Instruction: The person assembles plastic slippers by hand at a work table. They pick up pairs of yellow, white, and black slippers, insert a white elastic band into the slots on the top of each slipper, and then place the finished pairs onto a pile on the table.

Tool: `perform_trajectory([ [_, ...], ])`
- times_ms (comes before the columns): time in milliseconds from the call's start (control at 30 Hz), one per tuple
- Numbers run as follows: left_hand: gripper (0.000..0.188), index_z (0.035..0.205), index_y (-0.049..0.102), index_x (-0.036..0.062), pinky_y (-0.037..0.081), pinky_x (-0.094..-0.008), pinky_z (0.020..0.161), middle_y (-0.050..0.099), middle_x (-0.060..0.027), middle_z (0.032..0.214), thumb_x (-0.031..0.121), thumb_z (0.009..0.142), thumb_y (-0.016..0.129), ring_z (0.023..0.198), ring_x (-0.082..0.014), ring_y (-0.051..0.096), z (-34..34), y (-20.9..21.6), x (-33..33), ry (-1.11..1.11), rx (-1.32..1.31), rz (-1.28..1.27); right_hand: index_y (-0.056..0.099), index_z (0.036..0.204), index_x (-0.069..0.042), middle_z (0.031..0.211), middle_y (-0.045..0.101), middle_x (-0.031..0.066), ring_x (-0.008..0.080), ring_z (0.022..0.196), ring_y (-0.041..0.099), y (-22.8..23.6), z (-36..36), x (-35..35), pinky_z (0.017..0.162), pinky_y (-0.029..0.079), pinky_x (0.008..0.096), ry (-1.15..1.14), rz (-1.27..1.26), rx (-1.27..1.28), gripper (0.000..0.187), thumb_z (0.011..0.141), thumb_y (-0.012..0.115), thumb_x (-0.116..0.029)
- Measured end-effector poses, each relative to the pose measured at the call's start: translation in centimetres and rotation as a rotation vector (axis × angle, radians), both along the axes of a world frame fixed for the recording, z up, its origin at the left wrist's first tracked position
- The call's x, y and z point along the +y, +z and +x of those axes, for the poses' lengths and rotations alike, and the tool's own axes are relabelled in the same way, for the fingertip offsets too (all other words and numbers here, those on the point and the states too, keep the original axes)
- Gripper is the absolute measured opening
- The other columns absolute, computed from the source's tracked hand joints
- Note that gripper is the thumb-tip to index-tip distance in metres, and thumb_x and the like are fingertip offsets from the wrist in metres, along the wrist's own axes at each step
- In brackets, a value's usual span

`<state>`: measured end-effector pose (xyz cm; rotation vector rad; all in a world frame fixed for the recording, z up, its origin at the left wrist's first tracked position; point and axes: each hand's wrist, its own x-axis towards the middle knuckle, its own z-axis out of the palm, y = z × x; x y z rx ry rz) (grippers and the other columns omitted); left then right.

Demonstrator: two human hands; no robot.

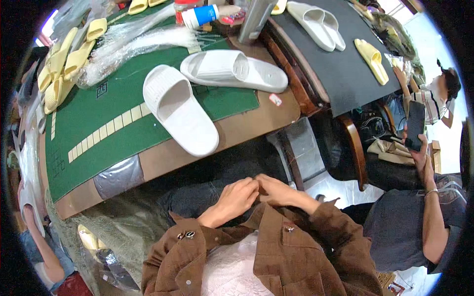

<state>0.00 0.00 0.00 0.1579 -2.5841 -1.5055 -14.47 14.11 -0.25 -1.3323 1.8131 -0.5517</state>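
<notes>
My left hand (pixel 233 198) and my right hand (pixel 279 191) meet over my lap, just below the table's front edge. Both have curled fingers that touch each other at the tips, and whatever lies inside them, if anything, is hidden. Beyond them on the table rest two white slide sandals. The nearer white slide (pixel 186 116) lies sole down and overhangs the front edge a little. Behind it, the other white slide (pixel 261 74) points sideways, its strap to the left. Neither hand touches a slide.
A green mat (pixel 118 106) with a row of pale tiles (pixel 108 130) covers the table. Yellow slides (pixel 59 74), clear plastic bags (pixel 133 52) and a blue-white paper cup (pixel 201 16) stand farther back. More slides lie on a dark table (pixel 345 74). At right, a person holds a phone (pixel 415 126).
</notes>
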Motion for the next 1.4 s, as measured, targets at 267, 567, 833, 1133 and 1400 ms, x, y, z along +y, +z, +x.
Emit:
perform_trajectory([
  [267, 0.011, 0.095, 0.059, 0.0003, 0.045, -0.0390, 0.081, 0.058, -0.0142, 0.092, 0.002, 0.084, 0.058, 0.091, -0.0322, 0.057, -0.5, 9.2, -10.3, 0.548, 0.250, -0.133, 0.061, 0.106, -0.002, 0.095, 0.062, 0.0153, 0.0312, 0.090, 0.060, 10.4, -9.1, -10.9, 0.079, 0.049, 0.0379, -0.261, -0.570, 0.226, 0.022, 0.086, 0.061, -0.011],
  [567, 0.074, 0.146, 0.024, -0.0003, 0.034, -0.0489, 0.101, 0.044, -0.0320, 0.130, 0.010, 0.083, 0.062, 0.119, -0.0474, 0.043, -5.8, 6.5, -17.2, 0.587, 0.292, -0.356, 0.062, 0.082, -0.002, 0.080, 0.058, 0.0152, 0.0345, 0.076, 0.058, 7.1, -10.8, -21.3, 0.066, 0.047, 0.0428, -0.274, -0.644, 0.658, 0.023, 0.079, 0.071, -0.023],
  [833, 0.065, 0.143, 0.026, -0.0026, 0.039, -0.0416, 0.099, 0.048, -0.0309, 0.130, 0.005, 0.084, 0.051, 0.119, -0.0415, 0.050, -2.9, 7.9, -18.0, 0.543, 0.121, -0.073, 0.057, 0.084, 0.000, 0.080, 0.057, 0.0201, 0.0387, 0.076, 0.056, 5.3, -1.1, -23.5, 0.066, 0.045, 0.0438, -0.309, -0.819, 0.280, 0.017, 0.086, 0.061, -0.017],
  [1133, 0.104, 0.151, 0.008, 0.0050, 0.032, -0.0500, 0.098, 0.049, -0.0267, 0.116, 0.016, 0.072, 0.076, 0.108, -0.0443, 0.045, -2.9, 6.7, -15.8, 0.562, 0.072, -0.456, 0.064, 0.107, 0.002, 0.089, 0.065, 0.0219, 0.0331, 0.077, 0.066, 11.4, -6.0, -17.9, 0.073, 0.052, 0.0397, -0.033, -0.527, 0.060, 0.026, 0.085, 0.057, -0.010],
  [1400, 0.080, 0.149, 0.013, -0.0007, 0.035, -0.0476, 0.092, 0.050, -0.0242, 0.103, -0.006, 0.079, 0.051, 0.095, -0.0402, 0.047, -3.3, 6.3, -14.7, 0.582, 0.123, -0.562, 0.070, 0.099, -0.007, 0.093, 0.067, 0.0112, 0.0182, 0.081, 0.062, 16.0, -27.4, -11.6, 0.074, 0.049, 0.0330, -0.940, -0.652, 0.633, 0.020, 0.088, 0.054, -0.009],
])
